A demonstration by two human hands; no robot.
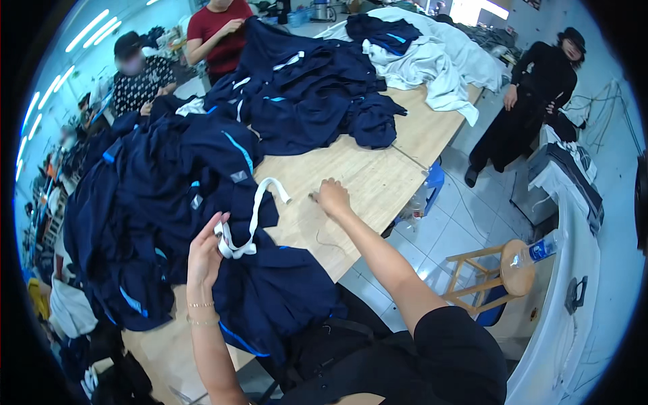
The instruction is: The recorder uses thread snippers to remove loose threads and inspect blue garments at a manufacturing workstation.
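My left hand (208,251) is raised over the navy garments, its fingers closed round a long white band (255,214). The band loops down beside the hand, then arches up and over toward the wooden table. My right hand (332,198) rests on the bare tabletop with curled fingers. A small dark bit shows at its fingertips, too small to name. Under and beside my left hand lies a heap of navy garments (162,169) with light blue trim. Another navy garment (277,290) hangs at the table's near edge, against my body.
More navy clothes (304,94) and white cloth (432,74) cover the far part of the wooden table (364,169). Across it, a person in red handles navy fabric beside a seated person. Another person in black stands at the right. A wooden stool (516,270) bears a plastic bottle (540,250).
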